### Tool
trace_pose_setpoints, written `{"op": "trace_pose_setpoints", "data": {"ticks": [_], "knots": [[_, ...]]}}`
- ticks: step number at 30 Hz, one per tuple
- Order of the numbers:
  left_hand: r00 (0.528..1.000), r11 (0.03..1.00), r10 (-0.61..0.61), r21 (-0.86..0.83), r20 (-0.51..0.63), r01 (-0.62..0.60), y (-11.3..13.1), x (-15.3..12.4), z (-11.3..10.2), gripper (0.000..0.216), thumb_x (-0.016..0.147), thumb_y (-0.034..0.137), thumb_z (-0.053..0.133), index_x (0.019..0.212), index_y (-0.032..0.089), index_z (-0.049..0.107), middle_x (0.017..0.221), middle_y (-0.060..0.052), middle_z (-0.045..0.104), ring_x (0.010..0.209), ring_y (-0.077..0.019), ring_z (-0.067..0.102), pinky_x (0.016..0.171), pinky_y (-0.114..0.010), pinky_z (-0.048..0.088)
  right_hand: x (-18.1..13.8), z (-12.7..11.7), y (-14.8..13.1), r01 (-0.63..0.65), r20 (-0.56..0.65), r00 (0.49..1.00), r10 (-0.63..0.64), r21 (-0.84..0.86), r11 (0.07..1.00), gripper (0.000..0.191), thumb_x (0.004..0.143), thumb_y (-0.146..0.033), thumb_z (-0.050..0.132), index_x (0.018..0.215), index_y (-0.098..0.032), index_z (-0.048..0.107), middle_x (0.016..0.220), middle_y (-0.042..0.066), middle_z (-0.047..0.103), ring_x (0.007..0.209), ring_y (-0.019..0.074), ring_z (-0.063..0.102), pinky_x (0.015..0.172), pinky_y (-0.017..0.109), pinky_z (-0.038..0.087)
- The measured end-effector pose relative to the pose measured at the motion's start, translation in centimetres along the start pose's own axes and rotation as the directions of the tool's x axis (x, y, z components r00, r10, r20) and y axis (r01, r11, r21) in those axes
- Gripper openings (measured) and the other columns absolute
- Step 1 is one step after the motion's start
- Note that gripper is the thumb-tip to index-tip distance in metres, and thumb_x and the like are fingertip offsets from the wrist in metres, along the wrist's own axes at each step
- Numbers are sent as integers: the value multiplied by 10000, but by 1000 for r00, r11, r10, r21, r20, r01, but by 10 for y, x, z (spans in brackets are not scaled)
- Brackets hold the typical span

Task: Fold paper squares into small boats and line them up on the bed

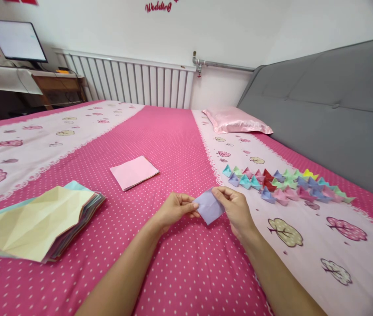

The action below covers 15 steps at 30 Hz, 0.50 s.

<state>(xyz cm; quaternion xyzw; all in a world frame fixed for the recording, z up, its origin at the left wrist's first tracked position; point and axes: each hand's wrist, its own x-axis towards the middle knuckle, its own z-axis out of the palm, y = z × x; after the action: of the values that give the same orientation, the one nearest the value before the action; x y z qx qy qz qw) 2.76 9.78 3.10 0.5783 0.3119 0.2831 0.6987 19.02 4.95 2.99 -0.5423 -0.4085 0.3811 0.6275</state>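
Observation:
A small lavender square of folded paper [210, 208] is held between both hands, just above the pink dotted bedspread [169, 145]. My left hand [177, 208] pinches its left corner between thumb and fingers. At the upper right edge, my right hand [235, 208] grips the same paper, thumb on top. To the right lie rows of small folded paper boats [283, 185] in several colours. Left of my hands is a stack of pink square paper [134, 172]. Farther left sits a thick pile of creased sheets [41, 221], a pale yellow one on top.
A pink satin pillow [235, 119] rests at the back right against the grey padded headboard [327, 101]. Behind the bed runs a white radiator [130, 79] with a pipe. A desk with a monitor [16, 40] stands at the far left.

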Motion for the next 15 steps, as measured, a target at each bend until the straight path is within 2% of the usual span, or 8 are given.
{"op": "trace_pose_setpoints", "data": {"ticks": [3, 5, 7, 11, 15], "knots": [[999, 1000, 4, -27, -47, -5, -1, 1, -1, 229, 658, 290, 697, 716, 70, 675, 633, -94, 672, 557, -103, 589, 594, -211, 443, 1, -1, 2, 79, 32, 996, -77, -45, 996, 302, 717, -359, 626, 958, -177, 638, 865, 49, 680, 792, 183, 614, 693, 296, 478], [996, 999, 15, -45, -89, -19, 0, 1, -2, 208, 660, 264, 695, 721, 66, 669, 639, -90, 668, 558, -96, 584, 593, -201, 435, 1, -1, 3, 168, 63, 985, -162, -111, 980, 370, 731, -317, 616, 1083, -208, 587, 1037, 66, 645, 967, 205, 581, 798, 327, 465], [993, 998, 21, -62, -117, -29, 1, 0, -2, 190, 658, 237, 695, 733, 66, 665, 647, -83, 664, 564, -92, 583, 595, -197, 432, 1, -1, 3, 238, 90, 970, -225, -193, 952, 413, 729, -288, 615, 1133, -226, 558, 1141, 73, 596, 1062, 219, 534, 832, 343, 459], [987, 996, 14, -85, -160, -28, 2, 0, -1, 165, 648, 208, 698, 734, 73, 658, 646, -71, 660, 562, -91, 582, 603, -204, 431, 1, -2, 2, 350, 137, 937, -323, -334, 875, 405, 716, -270, 609, 1119, -244, 575, 1207, 74, 541, 1088, 237, 512, 840, 375, 462], [982, 992, 17, -120, -186, -40, 1, 1, -1, 164, 632, 196, 708, 738, 82, 656, 644, -71, 666, 563, -100, 589, 614, -218, 437, 0, -3, 3, 402, 116, 914, -389, -396, 826, 260, 703, -267, 623, 960, -232, 644, 1209, 68, 530, 1124, 237, 483, 922, 410, 405]]}}
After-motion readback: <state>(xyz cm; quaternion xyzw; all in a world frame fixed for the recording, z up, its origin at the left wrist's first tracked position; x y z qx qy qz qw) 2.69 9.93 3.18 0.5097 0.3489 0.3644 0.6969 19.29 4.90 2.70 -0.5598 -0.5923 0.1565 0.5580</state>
